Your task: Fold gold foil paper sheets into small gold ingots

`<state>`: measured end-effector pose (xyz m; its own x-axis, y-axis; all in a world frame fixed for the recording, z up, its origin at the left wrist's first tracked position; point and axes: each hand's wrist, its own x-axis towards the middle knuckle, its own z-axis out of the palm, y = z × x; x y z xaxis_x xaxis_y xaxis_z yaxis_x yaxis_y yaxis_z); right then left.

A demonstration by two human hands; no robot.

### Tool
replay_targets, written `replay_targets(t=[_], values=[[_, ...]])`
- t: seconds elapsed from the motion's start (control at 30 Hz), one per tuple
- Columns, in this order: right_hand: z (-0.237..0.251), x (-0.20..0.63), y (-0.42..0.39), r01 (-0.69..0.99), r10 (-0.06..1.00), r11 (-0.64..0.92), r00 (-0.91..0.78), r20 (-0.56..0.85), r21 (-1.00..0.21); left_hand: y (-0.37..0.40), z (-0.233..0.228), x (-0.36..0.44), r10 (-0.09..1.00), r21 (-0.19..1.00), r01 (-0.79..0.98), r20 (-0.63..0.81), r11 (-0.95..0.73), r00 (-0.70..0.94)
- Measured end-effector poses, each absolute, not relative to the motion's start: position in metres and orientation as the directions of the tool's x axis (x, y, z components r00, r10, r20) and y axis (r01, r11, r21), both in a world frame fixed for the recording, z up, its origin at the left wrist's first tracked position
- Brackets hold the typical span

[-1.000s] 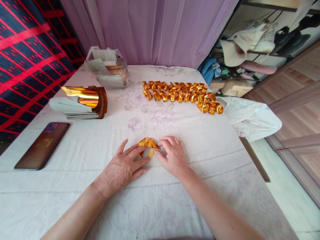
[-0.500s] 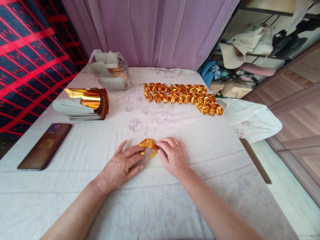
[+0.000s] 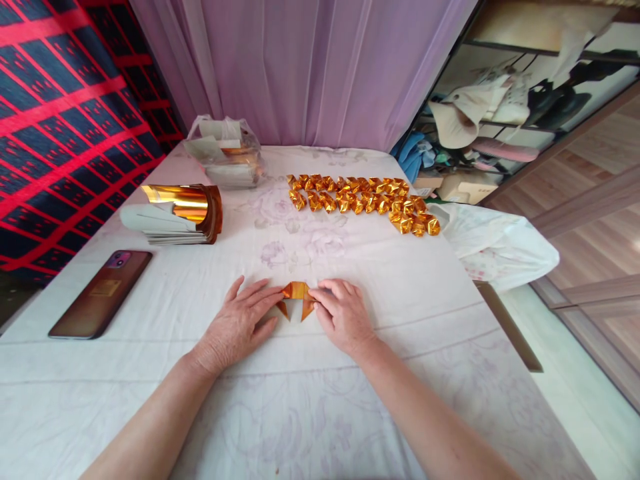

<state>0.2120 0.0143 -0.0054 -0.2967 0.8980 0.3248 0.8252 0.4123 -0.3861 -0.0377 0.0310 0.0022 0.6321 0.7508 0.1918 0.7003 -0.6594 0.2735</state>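
Note:
A strip of gold foil paper (image 3: pixel 299 291) lies on the cloth in front of me, folded so that two pointed ends hang down toward me from a flat middle. My left hand (image 3: pixel 237 327) rests flat with its fingers spread, the fingertips pressing the paper's left end. At the other end, my right hand (image 3: pixel 345 315) pinches the paper's right fold between thumb and fingers. Farther back stand rows of folded gold foil pieces (image 3: pixel 370 195). A curled stack of gold foil sheets (image 3: pixel 187 217) with pale backs is at the left.
A phone (image 3: pixel 103 293) lies face down at the left. Behind the stack is a clear plastic bag (image 3: pixel 227 150) holding more sheets. A white plastic bag (image 3: pixel 500 243) hangs by the right table edge, near a shelf (image 3: pixel 500 127). The floral tablecloth (image 3: pixel 300 413) covers the table.
The paper's left end has been folded down into a point matching the right one. My left fingers have flattened out over that fold. The view has shifted slightly.

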Motion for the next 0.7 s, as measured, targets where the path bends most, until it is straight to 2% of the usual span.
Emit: replay_targets(t=[0.37, 0.7], values=[[-0.003, 0.209, 0.013, 0.829, 0.888, 0.443, -0.355, 0.292, -0.342, 0.031, -0.002, -0.031, 0.758, 0.214, 0.729, 0.239, -0.65, 0.607], [-0.004, 0.21, 0.014, 0.805, 0.868, 0.483, -0.389, 0.308, -0.343, 0.03, 0.006, -0.022, 0.774, 0.228, 0.742, 0.262, -0.631, 0.577]])
